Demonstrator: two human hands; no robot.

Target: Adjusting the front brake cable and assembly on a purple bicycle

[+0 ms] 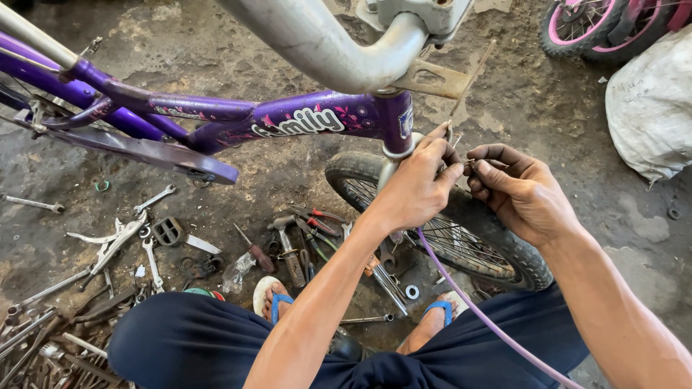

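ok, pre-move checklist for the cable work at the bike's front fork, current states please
1. Left hand on the work: ok, fingers pinch at the fork top just under the purple head tube.
2. Right hand on the work: ok, fingertips meet the left hand's; what they pinch is too small to tell.
3. Lilac cable free: ok, it runs from the hands down across the lap, no snag visible.
4. Front wheel steady: cannot tell; the tyre rests on the ground between the feet.
5. Tools in reach: ok, pliers and screwdriver lie on the ground by the left foot.
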